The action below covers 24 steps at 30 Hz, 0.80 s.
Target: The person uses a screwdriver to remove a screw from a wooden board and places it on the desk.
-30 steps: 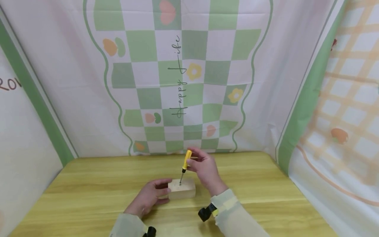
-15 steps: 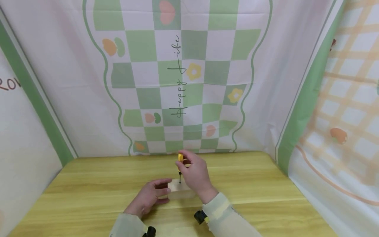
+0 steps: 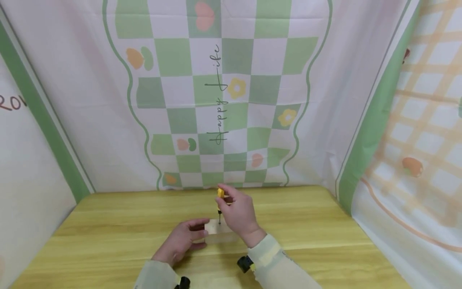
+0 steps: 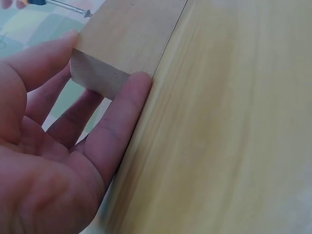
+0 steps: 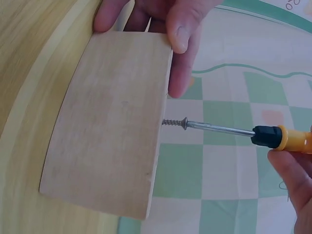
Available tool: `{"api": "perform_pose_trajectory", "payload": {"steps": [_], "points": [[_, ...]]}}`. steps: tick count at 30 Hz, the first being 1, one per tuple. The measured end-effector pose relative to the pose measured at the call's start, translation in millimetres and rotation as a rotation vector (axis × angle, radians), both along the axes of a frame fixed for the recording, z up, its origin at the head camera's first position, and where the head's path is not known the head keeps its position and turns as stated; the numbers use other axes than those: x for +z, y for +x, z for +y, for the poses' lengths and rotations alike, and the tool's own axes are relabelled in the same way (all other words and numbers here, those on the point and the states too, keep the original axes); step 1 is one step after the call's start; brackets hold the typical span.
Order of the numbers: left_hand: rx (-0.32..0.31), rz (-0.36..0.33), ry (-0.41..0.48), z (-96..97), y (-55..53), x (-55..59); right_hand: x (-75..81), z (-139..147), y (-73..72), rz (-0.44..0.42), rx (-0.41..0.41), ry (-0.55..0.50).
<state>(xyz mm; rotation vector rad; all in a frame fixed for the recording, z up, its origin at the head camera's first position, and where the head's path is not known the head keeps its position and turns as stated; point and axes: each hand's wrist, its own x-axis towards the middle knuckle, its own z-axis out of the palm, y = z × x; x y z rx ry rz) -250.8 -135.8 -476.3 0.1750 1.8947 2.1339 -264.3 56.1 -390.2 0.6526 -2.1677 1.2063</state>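
Note:
A pale wooden block lies on the table, its right part hidden behind my right hand in the head view. My left hand holds its left end, with the thumb at the upper edge and fingertips along the sides. In the right wrist view, a screw stands partly sunk in the block's upper face, threads showing below its head. A yellow-handled screwdriver is nearly upright, its shaft tip at the screw head. My right hand pinches the handle between thumb and fingers.
The wood-grain table spreads around both hands. A checked green and white cloth hangs behind its far edge, with more cloth at both sides. Each wrist carries a small black camera, such as the right one.
My right hand has shifted left, bringing the screwdriver from a rightward tilt to nearly upright over the screw. It has hardly moved in the last half second. The left hand and block stay put.

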Motion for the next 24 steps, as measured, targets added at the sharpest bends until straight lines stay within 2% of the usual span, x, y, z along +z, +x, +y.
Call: {"api": "perform_pose_trajectory", "payload": {"steps": [5, 11, 16, 19, 24], "points": [[0.018, -0.001, -0.014, 1.6, 0.5, 1.2, -2.7, 4, -2.2, 0.054, 0.054, 0.005], [0.026, -0.002, -0.023, 2.4, 1.1, 1.9, -3.3, 12, -9.6, 0.081, 0.187, 0.056], [0.025, 0.0, -0.034, 1.1, 0.9, 1.1, -2.7, 18, -14.8, 0.011, 0.311, 0.056], [0.022, 0.0, -0.041, 0.9, 1.2, 1.7, -2.3, 17, -12.6, -0.051, 0.316, 0.039], [0.01, -0.002, -0.04, 2.4, 2.2, 3.4, -0.8, 12, -1.8, -0.118, 0.219, 0.036]]}}
